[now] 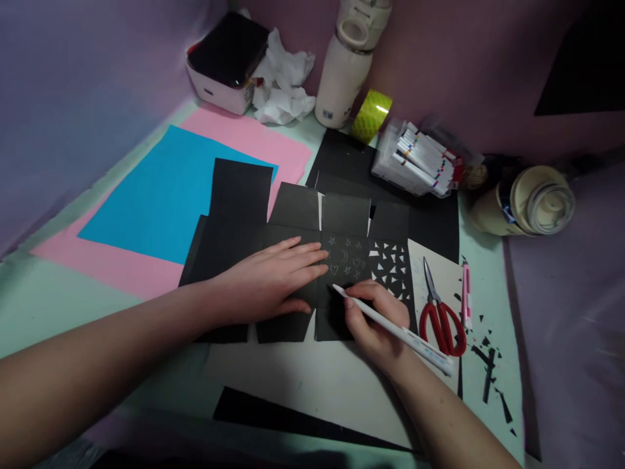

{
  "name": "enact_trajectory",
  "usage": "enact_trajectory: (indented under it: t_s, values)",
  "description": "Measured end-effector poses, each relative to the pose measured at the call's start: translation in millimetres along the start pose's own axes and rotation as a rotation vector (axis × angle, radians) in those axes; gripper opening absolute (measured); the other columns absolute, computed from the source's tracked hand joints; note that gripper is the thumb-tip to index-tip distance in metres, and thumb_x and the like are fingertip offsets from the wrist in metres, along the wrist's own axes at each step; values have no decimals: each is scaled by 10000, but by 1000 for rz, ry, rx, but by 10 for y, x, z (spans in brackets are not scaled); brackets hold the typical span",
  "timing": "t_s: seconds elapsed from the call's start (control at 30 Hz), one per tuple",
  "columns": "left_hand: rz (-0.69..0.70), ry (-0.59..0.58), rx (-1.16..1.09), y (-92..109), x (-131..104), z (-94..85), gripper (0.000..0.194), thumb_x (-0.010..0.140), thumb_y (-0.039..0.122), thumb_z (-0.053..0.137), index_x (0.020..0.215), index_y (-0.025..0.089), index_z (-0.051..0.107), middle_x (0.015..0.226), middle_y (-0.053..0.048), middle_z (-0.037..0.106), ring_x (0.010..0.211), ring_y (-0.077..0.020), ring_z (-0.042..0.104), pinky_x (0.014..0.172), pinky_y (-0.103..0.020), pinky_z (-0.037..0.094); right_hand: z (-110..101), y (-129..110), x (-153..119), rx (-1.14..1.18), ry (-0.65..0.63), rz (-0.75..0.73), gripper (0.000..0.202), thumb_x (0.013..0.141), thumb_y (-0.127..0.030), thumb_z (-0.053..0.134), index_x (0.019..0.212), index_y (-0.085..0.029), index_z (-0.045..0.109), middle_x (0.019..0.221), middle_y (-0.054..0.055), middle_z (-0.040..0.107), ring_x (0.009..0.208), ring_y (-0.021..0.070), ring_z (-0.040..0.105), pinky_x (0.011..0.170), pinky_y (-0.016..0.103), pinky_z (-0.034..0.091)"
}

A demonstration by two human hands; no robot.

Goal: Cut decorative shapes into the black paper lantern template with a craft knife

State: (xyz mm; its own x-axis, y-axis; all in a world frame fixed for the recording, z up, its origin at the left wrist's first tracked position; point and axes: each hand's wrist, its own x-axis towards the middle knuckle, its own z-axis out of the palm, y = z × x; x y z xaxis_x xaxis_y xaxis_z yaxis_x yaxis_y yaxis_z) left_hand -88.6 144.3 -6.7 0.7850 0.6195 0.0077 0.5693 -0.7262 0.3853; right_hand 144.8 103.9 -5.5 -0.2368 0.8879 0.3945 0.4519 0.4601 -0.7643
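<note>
A black card with several flaps lies spread out in the middle of the table. My left hand rests flat on it, fingers stretched out to the right. In my right hand is a white pen, its tip on or just above the card. Thin outlines of stars, hearts and a moon show on the panel above the pen tip. The panel to the right has many small triangular cut-outs. Beneath the card lies a pale board.
Red-handled scissors and a pink craft knife lie at right, beside black scraps. Blue paper and pink paper lie left. Behind stand a bottle, yellow tape, a marker box and a cup.
</note>
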Motion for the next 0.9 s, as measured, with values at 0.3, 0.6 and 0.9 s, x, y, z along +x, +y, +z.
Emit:
enact_trajectory:
  t_s: [0.3,0.6,0.9]
  values:
    - [-9,-3,-7,0,9,-2,622,908,483,600,1414,152,451,1536,-117,397,1463,-242,285,1216,-420,159,14,64,-4,-32,-67,81,77,842,-128,620,845,-205,624,775,13,689,674,129,649,617,249,513]
    - [-13,-8,-4,1,11,10,633,911,495,591,1428,169,430,1547,-107,380,1470,-228,268,1219,-405,135,13,75,-12,-54,-78,104,76,855,-140,625,878,-212,633,805,19,708,713,134,665,646,248,522]
    - [-13,-6,-11,-4,4,10,625,921,491,578,1430,163,426,1544,-108,387,1472,-224,264,1220,-404,131,-1,52,10,-28,-104,85,100,852,-155,598,763,-202,600,697,2,666,613,121,627,572,241,482]
